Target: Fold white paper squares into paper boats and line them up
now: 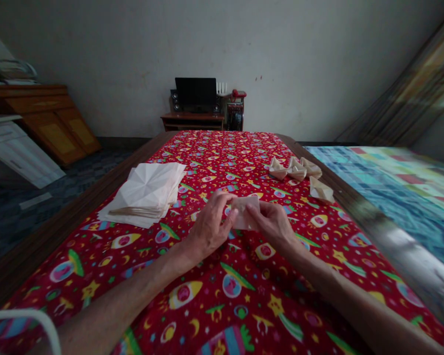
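A small folded piece of pale paper (244, 211) is held between both hands above the red patterned tablecloth (222, 276). My left hand (210, 224) pinches its left side with fingers curled. From the right, my right hand (271, 222) grips the other side, thumb and fingers pressed on it. A stack of creased white paper sheets (148, 193) lies to the left of the hands. Several finished folded paper shapes (299, 171) sit at the far right of the table.
The table's wooden edge (351, 202) runs along the right, beside a bed with a blue patchwork cover (392, 192). A wooden cabinet (48, 118) and white drawers (18, 153) stand at left. A low stand with a black monitor (196, 93) is against the far wall.
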`<state>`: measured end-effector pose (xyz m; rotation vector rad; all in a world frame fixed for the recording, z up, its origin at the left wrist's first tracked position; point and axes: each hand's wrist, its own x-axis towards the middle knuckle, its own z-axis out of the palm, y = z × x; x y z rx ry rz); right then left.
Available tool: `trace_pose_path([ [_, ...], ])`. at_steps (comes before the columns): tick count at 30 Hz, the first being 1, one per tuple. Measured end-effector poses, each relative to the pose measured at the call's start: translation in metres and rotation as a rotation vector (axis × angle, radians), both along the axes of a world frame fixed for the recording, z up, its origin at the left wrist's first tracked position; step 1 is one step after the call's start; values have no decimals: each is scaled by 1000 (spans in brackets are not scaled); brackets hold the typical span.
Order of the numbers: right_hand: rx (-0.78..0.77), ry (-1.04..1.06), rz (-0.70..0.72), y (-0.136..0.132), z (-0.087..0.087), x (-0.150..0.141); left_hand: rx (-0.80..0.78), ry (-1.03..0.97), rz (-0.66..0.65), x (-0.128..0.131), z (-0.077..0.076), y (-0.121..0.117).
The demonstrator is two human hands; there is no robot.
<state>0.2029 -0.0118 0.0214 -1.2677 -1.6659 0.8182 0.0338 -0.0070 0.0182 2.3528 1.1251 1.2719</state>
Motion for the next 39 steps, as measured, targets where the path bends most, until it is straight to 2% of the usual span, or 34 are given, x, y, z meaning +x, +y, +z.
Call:
trace_pose_path([
  [1, -54, 95, 9, 1, 0, 0, -5, -24, 33, 0, -4, 2],
  [3, -129, 225, 25, 2, 0, 0, -150, -104, 31, 0, -12, 5],
  [6, -205, 317, 55, -1, -2, -1, -411, -242, -85, 0, -18, 8],
  [9, -248, 305, 89, -1, -6, -2, -510, -305, -156, -5, -15, 10],
  [12, -124, 162, 25, 3, -10, 3, -577, -182, -202, -16, -9, 13],
  [14, 91, -55, -44, 5, -12, 8, -531, -8, -181, -23, -6, 16],
  [15, 215, -178, -35, 6, -12, 11, -489, 84, -161, -26, -5, 16],
  [17, 421, -378, 107, 6, -14, 15, -376, 233, -94, -30, -6, 17],
  [19, 525, -481, 294, 6, -17, 17, -246, 338, -25, -30, -7, 16],
  [21, 548, -506, 374, 7, -22, 17, -114, 388, 33, -30, -8, 12],
  [23, 541, -475, 359, 9, -27, 18, -20, 413, 35, -29, -8, 7],
  [26, 524, -435, 355, 10, -31, 20, 42, 479, -94, -31, -7, -3],
  [29, 559, -459, 355, 10, -33, 22, 51, 509, -221, -33, -7, -8],
  [33, 570, -471, 346, 9, -33, 22, 42, 546, -314, -39, -7, -7],
  [39, 577, -552, 361, 3, -26, 20, 8, 632, -367, -47, -1, -11],
])
